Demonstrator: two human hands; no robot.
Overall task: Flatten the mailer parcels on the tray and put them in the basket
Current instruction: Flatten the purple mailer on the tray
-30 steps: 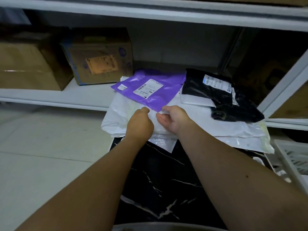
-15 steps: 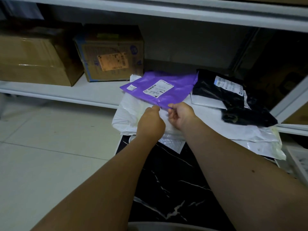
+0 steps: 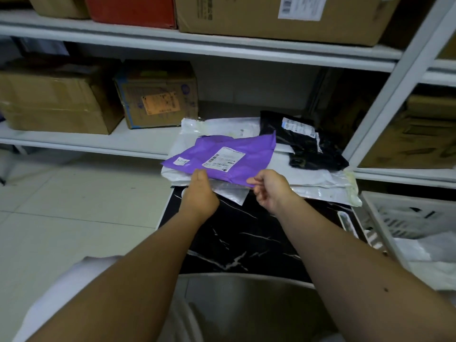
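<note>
Step in hand, as judged: drawing the flat purple plastic mailer parcel (image 3: 229, 159) off the pile of white plastic mailers (image 3: 320, 178) towards the bare near end of the black marble-patterned tray (image 3: 246, 233). Best kept level and pulled by both near corners so the pile beneath stays put. Left hand (image 3: 199, 193) pinches its near left edge; right hand (image 3: 269, 190) pinches the near right corner, other fingers loosely curled (white slotted plastic basket (image 3: 404, 213) waits at right).
</note>
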